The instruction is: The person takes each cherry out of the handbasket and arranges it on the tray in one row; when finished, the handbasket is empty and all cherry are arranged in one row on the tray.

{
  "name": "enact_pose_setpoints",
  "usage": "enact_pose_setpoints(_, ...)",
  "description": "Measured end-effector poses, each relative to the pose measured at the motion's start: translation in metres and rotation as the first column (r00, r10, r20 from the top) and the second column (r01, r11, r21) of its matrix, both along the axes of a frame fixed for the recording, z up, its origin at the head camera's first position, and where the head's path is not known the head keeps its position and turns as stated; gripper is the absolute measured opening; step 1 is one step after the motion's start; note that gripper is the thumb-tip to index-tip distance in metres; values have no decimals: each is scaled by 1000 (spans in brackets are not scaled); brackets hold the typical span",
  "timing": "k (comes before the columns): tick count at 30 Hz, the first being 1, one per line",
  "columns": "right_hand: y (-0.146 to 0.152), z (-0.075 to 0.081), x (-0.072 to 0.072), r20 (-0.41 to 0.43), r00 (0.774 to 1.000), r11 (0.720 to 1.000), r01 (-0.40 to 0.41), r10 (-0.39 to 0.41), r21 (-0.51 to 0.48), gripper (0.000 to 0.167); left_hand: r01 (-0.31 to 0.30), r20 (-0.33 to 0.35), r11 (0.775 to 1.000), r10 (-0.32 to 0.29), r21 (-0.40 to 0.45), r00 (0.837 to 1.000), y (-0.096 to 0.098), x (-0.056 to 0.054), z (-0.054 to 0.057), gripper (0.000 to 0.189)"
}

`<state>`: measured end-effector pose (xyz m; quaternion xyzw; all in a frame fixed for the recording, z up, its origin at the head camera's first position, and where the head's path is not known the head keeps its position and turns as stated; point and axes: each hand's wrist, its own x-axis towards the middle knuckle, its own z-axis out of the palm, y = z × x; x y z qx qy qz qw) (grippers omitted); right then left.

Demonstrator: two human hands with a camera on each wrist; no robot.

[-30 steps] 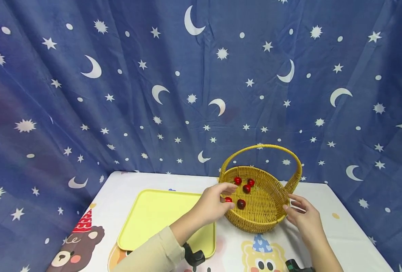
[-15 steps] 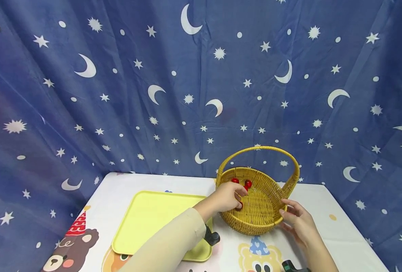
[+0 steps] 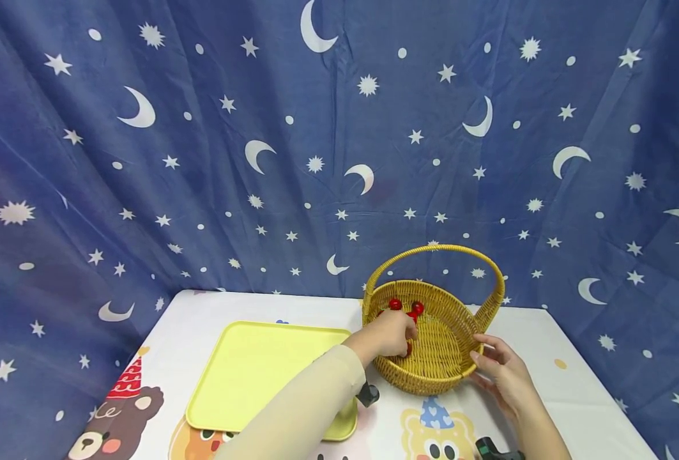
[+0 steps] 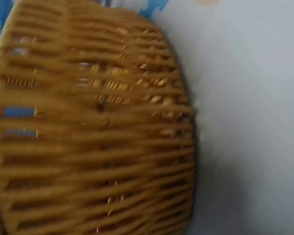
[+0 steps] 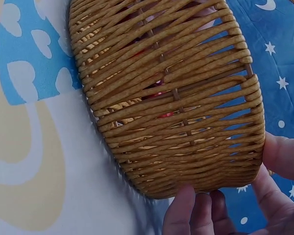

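Note:
In the head view a yellow woven basket (image 3: 437,358) with a tall arched handle stands on the table, several red cherries (image 3: 395,304) inside it. My left hand (image 3: 388,333) reaches over the left rim, fingers bent down beside a dark red cherry (image 3: 409,349); its fingertips are partly hidden, so a grip on the cherry cannot be made out. My right hand (image 3: 503,370) holds the basket's right side. In the right wrist view the thumb (image 5: 284,154) lies at the rim and other fingers touch the outer wall. The left wrist view is blurred and mostly basket wall (image 4: 98,147).
Left of the basket lies a yellow rectangular tray (image 3: 270,370), partly covered by the left sleeve (image 3: 305,409). The white tablecloth (image 3: 569,390) has cartoon animals printed on it. A blue curtain (image 3: 339,160) with moons and stars hangs right behind the table.
My left hand has moved right and down, from the basket's left rim into the basket among the cherries. The right hand has stayed at the basket's right side. The view has shifted slightly.

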<state>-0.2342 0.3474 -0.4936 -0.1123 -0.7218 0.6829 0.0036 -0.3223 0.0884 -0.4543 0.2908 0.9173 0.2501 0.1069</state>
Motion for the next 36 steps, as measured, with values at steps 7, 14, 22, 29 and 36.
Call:
enact_pose_setpoints(7,0,2,1,-5,1000,1000,0,0,9,34,19,5,999,-19,-46,1000,10,4,-7,30)
enact_pose_setpoints(14,-2,4,2,-8,1000,999,-2,2,34,34,16,-43,997,-12,79,999,5,8,-2,37)
enact_pose_setpoints(22,-2,1,2,-10,1000,999,-1,2,55,41,-61,100,922,24,383,995,-12,33,20,42)
enact_pose_setpoints(29,-1,-2,3,-5,1000,999,0,0,35,37,-35,34,895,23,444,999,-51,55,43,34)
enact_pose_setpoints(36,-1,-1,2,11,1000,999,-9,9,49,39,-94,69,848,69,521,995,-94,68,41,37)
